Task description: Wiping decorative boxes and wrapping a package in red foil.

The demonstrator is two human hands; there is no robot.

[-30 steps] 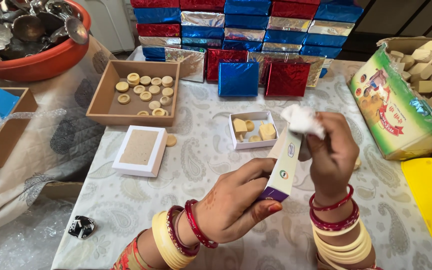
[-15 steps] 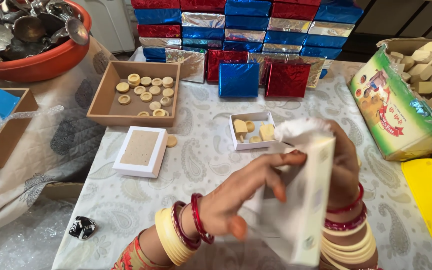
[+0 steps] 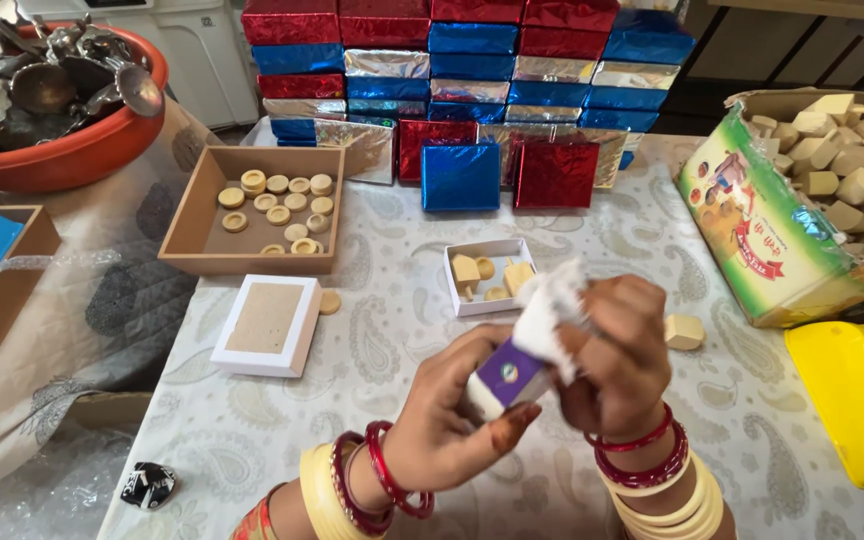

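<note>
Now both hands are closed above the table: the left hand [image 3: 442, 430] pinches a small purple-and-white packet [image 3: 505, 378], the right hand [image 3: 617, 350] grips white tissue [image 3: 544, 312] at its top. Pulling too hard may tear the tissue, I think.

Single view, head-worn camera, looking steeply down and forward across the surface [image 3: 372, 380]. Close on both hands, left hand [image 3: 442, 430] and right hand [image 3: 617, 350], low centre. Stacked foil boxes [image 3: 472, 60] along the far edge, top of frame.
</note>
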